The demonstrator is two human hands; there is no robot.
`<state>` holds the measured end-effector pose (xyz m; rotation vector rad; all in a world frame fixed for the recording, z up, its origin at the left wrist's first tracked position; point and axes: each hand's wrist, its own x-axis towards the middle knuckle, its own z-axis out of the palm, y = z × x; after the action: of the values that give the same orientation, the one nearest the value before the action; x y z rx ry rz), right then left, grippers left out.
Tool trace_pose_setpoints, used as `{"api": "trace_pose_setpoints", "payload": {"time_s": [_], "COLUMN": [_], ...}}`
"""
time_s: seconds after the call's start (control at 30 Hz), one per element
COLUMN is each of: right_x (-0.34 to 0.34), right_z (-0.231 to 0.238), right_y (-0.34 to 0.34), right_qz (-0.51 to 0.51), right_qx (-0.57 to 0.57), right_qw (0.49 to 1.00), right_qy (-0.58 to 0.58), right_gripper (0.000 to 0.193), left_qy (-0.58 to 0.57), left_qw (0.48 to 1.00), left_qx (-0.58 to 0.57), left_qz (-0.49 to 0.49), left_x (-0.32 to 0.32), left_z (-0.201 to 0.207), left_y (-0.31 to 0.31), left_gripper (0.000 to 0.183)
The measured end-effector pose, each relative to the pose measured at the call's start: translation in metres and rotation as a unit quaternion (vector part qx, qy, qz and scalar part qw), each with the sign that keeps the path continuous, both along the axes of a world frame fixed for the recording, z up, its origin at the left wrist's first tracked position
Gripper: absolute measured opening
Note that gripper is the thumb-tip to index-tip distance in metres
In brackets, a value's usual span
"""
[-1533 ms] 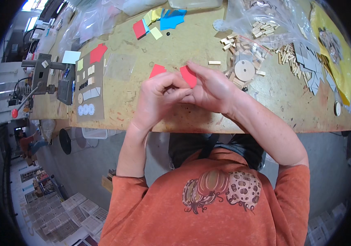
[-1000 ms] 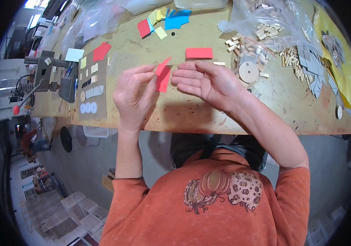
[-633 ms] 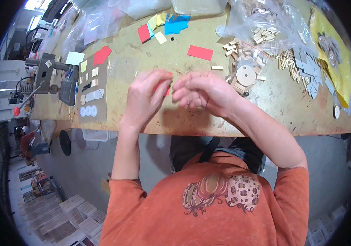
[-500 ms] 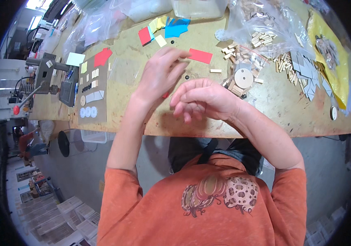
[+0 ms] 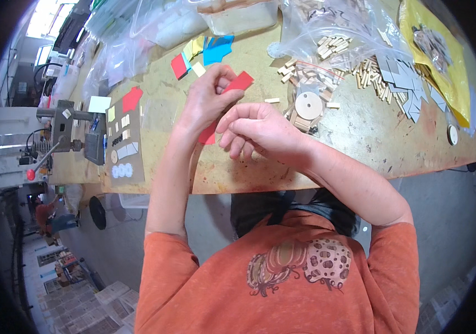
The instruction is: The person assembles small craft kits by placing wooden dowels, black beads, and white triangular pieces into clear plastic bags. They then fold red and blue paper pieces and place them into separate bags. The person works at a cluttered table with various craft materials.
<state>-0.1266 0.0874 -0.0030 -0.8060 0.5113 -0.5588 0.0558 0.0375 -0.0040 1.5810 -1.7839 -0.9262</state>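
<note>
My left hand (image 5: 209, 97) pinches a red rectangular card (image 5: 240, 82) between thumb and fingers, lifted at a tilt above the table. Close beside it, my right hand (image 5: 260, 132) is closed with its fingers curled; whatever may be in them is hidden. Another red piece (image 5: 207, 135) shows between my left wrist and the right fingertips, mostly covered. A small wooden block (image 5: 272, 100) lies just beyond my right hand. Past my left hand are a red card (image 5: 179, 65), yellow pieces (image 5: 194, 47) and blue pieces (image 5: 218, 50).
At right lie a wooden disc (image 5: 308, 105) on a bag of wood pieces, loose wooden sticks (image 5: 380, 83), grey flat pieces (image 5: 398, 75) and a yellow bag (image 5: 444, 67). A board with sample parts (image 5: 136, 173) sits at left, beside a press machine (image 5: 62, 125). Plastic tubs (image 5: 238, 19) stand behind.
My left hand has taken hold of the red card and raised it off the table. My right hand stays curled close by. The view has shifted slightly.
</note>
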Motion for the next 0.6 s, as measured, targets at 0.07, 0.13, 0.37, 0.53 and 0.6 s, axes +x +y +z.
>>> {"api": "trace_pose_setpoints", "payload": {"time_s": [0.07, 0.13, 0.37, 0.53, 0.6], "right_x": [0.002, 0.003, 0.014, 0.012, 0.012], "right_z": [0.001, -0.001, -0.014, -0.024, -0.025], "right_y": [-0.001, 0.000, 0.002, -0.001, -0.001], "right_qz": [-0.030, -0.070, -0.185, -0.163, -0.164], "right_qx": [-0.002, 0.010, -0.020, -0.026, -0.018], "right_qw": [0.999, 0.997, 0.982, 0.986, 0.986], "right_qy": [0.013, 0.018, -0.026, -0.020, -0.021], "right_gripper": [0.019, 0.018, 0.021, 0.018, 0.019], "left_qy": [0.122, 0.236, 0.339, 0.359, 0.307], "left_qw": [0.992, 0.969, 0.927, 0.917, 0.943], "left_qx": [0.011, 0.053, 0.149, 0.165, 0.114], "left_qz": [0.027, 0.056, 0.065, 0.049, 0.059], "left_x": [0.013, 0.022, 0.019, 0.012, 0.012], "left_z": [-0.001, 0.005, 0.022, 0.029, 0.027], "left_y": [0.005, 0.016, 0.066, 0.084, 0.084], "left_gripper": [0.018, 0.013, 0.010, 0.015, 0.015]}}
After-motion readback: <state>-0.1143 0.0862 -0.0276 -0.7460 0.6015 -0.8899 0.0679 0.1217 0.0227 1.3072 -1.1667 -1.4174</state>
